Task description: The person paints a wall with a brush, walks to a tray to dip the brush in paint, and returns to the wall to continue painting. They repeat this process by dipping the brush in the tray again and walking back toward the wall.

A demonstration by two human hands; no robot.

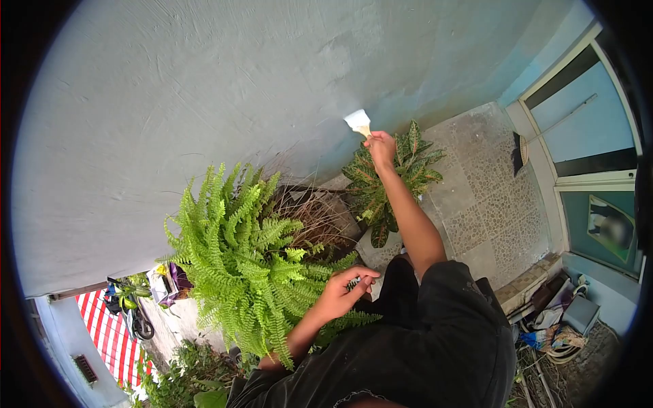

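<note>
1. Two bare hands are what I see from the head camera, which is rolled sideways, so the grey-blue wall (pixel 204 88) fills everything from nine to twelve o'clock.
2. Far out at eight o'clock I can pick out a red-and-white striped awning (pixel 109 333) with a parked scooter (pixel 136 316) beside it.
3. Left of centre stands a big Boston fern (pixel 238 258), its fronds spreading toward seven o'clock.
4. Just below centre, at about six o'clock, the left hand (pixel 343 289) rests at the fern's edge; its thumb and fingers are curled together, pinching at a frond tip.
5. Behind the fern I see a dark planter of dry grass (pixel 320 211) against the wall.
6. Just above centre, at twelve o'clock, the right hand (pixel 381 146) is stretched out on a straight arm, fingers closed tight around the handle of a paintbrush (pixel 358 122).
7. That paintbrush has its pale bristles touching the wall.
8. Under that arm sits a variegated croton (pixel 388 180) in a pot.
9. Toward three o'clock lie the pebble-tiled floor (pixel 490 197) and a glazed door (pixel 585 136).
</note>
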